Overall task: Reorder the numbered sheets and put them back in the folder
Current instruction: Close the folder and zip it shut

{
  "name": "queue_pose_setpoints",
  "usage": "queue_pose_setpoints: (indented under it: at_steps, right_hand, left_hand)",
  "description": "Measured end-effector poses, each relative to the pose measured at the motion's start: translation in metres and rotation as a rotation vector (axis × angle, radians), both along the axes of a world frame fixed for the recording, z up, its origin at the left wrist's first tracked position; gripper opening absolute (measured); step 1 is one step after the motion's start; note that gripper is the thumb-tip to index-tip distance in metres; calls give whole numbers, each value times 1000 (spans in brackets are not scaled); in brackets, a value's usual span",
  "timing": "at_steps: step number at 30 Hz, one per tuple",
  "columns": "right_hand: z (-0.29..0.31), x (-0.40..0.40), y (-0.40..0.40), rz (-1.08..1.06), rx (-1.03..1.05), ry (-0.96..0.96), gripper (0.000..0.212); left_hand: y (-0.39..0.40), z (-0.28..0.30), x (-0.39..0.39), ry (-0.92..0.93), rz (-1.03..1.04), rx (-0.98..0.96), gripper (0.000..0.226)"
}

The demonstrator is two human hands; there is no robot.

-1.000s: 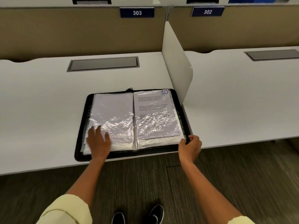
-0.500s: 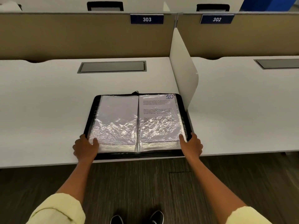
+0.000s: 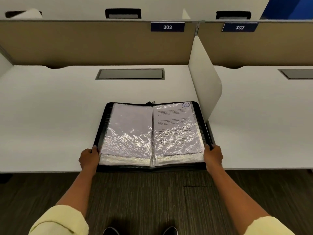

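Note:
A black zip folder (image 3: pixel 105 126) lies open on the white desk (image 3: pixel 50 116), its near edge at the desk's front. Clear plastic sleeves fill it. The right-hand sleeve holds a printed sheet marked 10 (image 3: pixel 176 126) in its top right corner. The left-hand sleeve (image 3: pixel 130 129) shows a blank sheet back. My left hand (image 3: pixel 89 159) grips the folder's near left corner. My right hand (image 3: pixel 213 156) grips the near right corner.
A white divider panel (image 3: pixel 205 82) stands upright just right of the folder. A grey cable hatch (image 3: pixel 130 74) is set in the desk behind it. A tan partition (image 3: pixel 84 43) with labels 303 and 302 closes the back. Dark carpet lies below.
My left hand slid off the left page to the folder's near left corner and took hold of it. My right hand stayed at the near right corner. The camera view tilted downward slightly.

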State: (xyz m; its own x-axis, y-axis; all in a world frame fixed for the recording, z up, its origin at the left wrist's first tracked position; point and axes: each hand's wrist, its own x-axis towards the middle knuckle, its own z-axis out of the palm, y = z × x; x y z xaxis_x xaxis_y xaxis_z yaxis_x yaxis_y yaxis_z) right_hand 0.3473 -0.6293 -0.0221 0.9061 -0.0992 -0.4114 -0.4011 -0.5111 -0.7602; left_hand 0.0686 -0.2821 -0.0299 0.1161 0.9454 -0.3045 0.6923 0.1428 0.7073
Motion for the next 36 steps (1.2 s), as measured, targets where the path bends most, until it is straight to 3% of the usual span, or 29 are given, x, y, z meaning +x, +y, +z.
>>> queue_pose_setpoints:
  at_steps: [17, 28, 36]
  right_hand:
    - [22, -84, 145, -65, 95, -151, 25]
    - [17, -145, 265, -38, 129, -146, 27]
    - [2, -145, 332, -27, 124, -98, 29]
  left_hand:
    - [121, 25, -72, -319, 24, 108, 45]
    - [238, 30, -144, -319, 48, 121, 45]
    - [309, 29, -158, -223, 86, 152, 41]
